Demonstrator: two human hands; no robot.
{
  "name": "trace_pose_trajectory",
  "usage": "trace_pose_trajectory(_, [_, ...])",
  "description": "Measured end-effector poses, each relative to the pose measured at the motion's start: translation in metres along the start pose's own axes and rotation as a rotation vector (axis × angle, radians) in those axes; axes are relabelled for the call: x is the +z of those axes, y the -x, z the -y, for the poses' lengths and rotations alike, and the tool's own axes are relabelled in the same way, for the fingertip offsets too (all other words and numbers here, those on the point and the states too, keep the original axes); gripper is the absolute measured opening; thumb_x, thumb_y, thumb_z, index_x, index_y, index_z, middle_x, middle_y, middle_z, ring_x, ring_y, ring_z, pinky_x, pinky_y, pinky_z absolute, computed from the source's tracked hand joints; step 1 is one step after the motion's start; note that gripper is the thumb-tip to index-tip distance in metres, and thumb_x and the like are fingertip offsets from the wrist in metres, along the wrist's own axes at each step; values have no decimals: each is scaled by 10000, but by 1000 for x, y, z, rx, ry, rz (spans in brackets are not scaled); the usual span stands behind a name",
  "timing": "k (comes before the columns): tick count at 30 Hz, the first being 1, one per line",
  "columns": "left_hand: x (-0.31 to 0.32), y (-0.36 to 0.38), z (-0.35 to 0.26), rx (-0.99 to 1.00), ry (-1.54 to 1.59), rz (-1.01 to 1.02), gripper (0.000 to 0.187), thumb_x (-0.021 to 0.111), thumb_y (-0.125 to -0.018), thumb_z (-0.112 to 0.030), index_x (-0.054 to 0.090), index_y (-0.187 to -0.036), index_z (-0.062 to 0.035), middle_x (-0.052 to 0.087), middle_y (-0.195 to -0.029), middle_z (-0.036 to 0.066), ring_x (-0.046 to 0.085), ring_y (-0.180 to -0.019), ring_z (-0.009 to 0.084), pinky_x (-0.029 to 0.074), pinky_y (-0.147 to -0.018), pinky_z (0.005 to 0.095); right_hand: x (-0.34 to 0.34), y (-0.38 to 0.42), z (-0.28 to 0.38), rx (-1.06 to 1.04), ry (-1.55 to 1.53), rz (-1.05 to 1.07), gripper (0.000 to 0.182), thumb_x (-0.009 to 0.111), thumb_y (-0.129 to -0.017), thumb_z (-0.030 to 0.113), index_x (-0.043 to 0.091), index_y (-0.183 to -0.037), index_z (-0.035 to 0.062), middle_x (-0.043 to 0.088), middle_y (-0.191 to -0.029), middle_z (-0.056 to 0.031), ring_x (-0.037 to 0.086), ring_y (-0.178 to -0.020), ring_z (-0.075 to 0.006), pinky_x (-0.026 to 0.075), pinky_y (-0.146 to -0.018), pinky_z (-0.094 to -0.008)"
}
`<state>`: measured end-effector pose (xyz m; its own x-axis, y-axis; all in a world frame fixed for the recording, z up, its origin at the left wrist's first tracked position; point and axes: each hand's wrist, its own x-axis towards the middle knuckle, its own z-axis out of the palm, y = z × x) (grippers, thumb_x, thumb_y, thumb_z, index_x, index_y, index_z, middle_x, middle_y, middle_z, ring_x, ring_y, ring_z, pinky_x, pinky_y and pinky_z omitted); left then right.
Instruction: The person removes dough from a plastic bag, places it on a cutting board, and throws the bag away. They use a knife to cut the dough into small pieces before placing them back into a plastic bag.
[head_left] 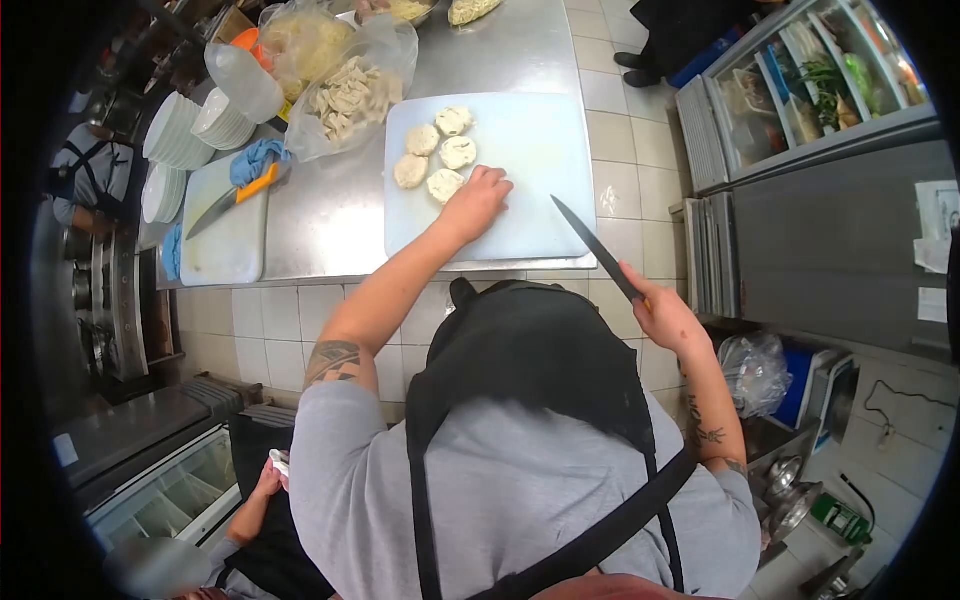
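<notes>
My left hand (478, 203) rests low on the white cutting board (540, 140), its fingers curled down toward the surface. Whatever lies under those fingers, if anything, is hidden. Just left of it sit several round pale pieces (459, 152) that look like small buns, some with whiter, rough tops; the lowest one (444, 186) is beside the hand. Out past the board's right front corner, my right hand (668, 315) is closed around the handle of a long dark-bladed knife (590, 240). The blade points up and left, its tip over the board.
Left on the steel table (320, 220) lies a second board (250, 245) with an orange-handled knife (240, 195) and blue cloth (258, 160). Plastic bags of food (350, 100) and stacked white plates (175, 130) stand behind. Other people are at left, lower left and top right.
</notes>
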<state>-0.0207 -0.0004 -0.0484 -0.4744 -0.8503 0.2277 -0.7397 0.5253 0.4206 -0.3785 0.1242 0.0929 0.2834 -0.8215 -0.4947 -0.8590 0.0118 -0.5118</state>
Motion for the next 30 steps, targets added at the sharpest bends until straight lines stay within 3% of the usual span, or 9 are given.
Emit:
trace_pose_trajectory(4, [18,3,-3,-206,109,-71,414,782,-843,-106,666,-1233,-26,609,-1352,162,534,-1259,345,496,-1040,435,17,-27,3,-62,-182,-38,685,541,-952,39,399,-1596,223,700,-912,-278,670,-891,-474,519,-848,-507])
trace_pose_trajectory(7, [24,-10,-5,-246,320,-192,418,792,-852,-128,683,-1244,-30,580,-1380,181,535,-1250,353,497,-1030,433,35,-55,2,-130,-208,-146,697,534,-960,34,383,-1611,231,718,-934,-252,662,-794,-436,539,-830,-429])
trace_pose_trajectory(10, [41,-11,-14,-230,329,-349,454,800,-854,-146,687,-1283,-50,580,-1319,180,556,-1206,353,501,-1016,425,47,-83,6,-150,-117,-213,694,527,-949,45,386,-1601,235,710,-961,-299,671,-930,-487,525,-879,-520])
trace_pose_trajectory(15, [38,8,-32,-264,119,-432,570,864,-813,-158,678,-1344,-70,569,-1221,147,606,-1037,305,524,-945,397,52,-102,27,-78,89,-132,710,516,-949,78,349,-1616,257,706,-924,-295,679,-873,-477,537,-836,-551])
trace_pose_trajectory(21, [45,5,-17,-359,496,-513,454,880,-803,-150,672,-1178,-1,610,-1148,130,649,-935,240,573,-812,336,53,-103,42,-78,189,-81,671,490,-968,82,369,-1608,246,693,-879,-303,665,-829,-489,523,-801,-564])
trace_pose_trajectory(24, [48,2,-11,-336,486,-501,346,876,-811,-132,661,-1045,6,635,-1100,112,665,-853,210,583,-737,301,56,-104,40,-77,204,-75,673,490,-965,75,374,-1606,245,690,-868,-305,665,-821,-490,523,-798,-564])
trace_pose_trajectory(30, [48,-5,-12,-359,553,-503,337,873,-813,-161,635,-993,-3,616,-1056,116,650,-825,259,560,-754,340,49,-109,36,-143,111,-69,690,513,-940,42,395,-1597,216,689,-873,-307,667,-841,-492,529,-822,-542])
